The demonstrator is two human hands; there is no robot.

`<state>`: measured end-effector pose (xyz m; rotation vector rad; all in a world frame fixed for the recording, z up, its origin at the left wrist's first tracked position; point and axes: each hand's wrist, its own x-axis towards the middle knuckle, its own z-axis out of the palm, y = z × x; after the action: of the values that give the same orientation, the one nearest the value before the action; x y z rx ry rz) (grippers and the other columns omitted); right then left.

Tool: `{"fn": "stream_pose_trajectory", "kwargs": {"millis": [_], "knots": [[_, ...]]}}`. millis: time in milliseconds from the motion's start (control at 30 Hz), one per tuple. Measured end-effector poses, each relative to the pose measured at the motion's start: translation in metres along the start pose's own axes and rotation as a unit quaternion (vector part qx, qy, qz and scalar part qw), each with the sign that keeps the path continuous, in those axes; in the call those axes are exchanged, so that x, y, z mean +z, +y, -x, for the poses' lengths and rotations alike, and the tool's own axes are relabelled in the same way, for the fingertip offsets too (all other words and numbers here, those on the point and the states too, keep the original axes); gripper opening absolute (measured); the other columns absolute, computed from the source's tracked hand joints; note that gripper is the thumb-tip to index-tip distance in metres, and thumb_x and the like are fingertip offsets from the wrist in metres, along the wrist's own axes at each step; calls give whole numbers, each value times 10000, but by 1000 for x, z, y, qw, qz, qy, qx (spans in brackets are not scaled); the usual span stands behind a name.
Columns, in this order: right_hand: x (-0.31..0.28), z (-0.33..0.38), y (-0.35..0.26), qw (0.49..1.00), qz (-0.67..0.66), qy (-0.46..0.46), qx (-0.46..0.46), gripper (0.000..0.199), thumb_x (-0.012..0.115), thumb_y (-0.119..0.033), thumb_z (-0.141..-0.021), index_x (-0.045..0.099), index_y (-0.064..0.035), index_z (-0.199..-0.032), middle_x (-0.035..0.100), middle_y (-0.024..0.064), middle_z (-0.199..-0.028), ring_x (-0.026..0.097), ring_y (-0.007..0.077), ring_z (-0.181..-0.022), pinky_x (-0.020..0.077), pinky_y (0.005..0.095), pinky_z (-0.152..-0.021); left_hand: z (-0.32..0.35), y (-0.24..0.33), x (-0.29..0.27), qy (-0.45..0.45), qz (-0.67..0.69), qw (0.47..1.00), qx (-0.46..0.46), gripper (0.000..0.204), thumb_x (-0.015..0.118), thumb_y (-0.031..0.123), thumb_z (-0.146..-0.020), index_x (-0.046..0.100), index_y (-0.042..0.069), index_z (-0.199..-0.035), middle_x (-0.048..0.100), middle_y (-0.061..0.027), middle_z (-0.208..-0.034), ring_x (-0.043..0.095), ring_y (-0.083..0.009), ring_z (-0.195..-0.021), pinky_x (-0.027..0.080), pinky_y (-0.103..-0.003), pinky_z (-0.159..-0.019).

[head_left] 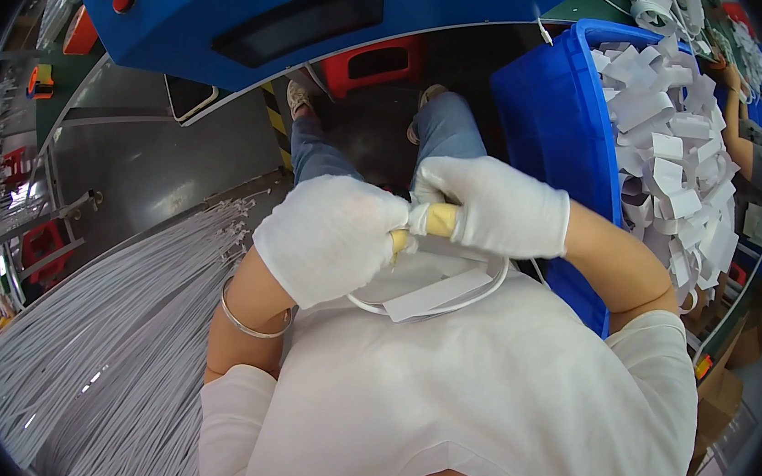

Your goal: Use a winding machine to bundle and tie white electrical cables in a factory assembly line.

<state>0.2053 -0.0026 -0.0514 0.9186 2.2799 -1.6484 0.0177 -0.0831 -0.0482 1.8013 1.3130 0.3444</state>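
My left hand and my right hand, both in white gloves with yellow bands at the fingers, meet in front of my body. Their fingers are closed in a pinch, tips almost touching. A coiled white cable hangs just below and seems to run up into both hands, though the gloves hide the gripped part. On the coil lies a flat white paper strip, against my shirt.
A blue machine with a dark screen stands ahead. To the right, a blue bin brims with white paper pieces. Long white cables lie bundled at left. A red stool sits beneath the machine. Another person works far right.
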Motion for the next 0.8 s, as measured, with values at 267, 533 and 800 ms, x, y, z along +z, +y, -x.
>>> {"fn": "stream_pose_trajectory", "kwargs": {"millis": [267, 533, 800], "knots": [[-17, 1, 13, 963, -268, -19, 4, 499, 458, -471, -942, 615, 1, -978, 631, 97, -850, 594, 155, -763, 488, 283, -717, 1, 10, -10, 46, -76, 996, 23, 74, 633, 136, -744, 664, 107, -805, 601, -86, -652, 601, -272, -608, 483, -363, -570], [-10, 12, -2, 994, 51, -73, -63, 286, 579, -316, -881, 590, -32, -913, 614, 165, -770, 597, 338, -759, 476, 361, -668, 5, 25, -11, 48, -148, 987, 41, 102, 630, 116, -724, 649, 103, -823, 590, -73, -646, 603, -242, -598, 483, -340, -554], [-26, 12, -1, 969, -225, -106, -13, 446, 579, -462, -877, 607, -19, -916, 611, 85, -759, 595, 167, -709, 476, 315, -649, -2, 37, -14, 69, -273, 958, 52, 83, 648, 155, -708, 609, 97, -752, 584, -76, -660, 615, -243, -606, 485, -339, -543]]}}
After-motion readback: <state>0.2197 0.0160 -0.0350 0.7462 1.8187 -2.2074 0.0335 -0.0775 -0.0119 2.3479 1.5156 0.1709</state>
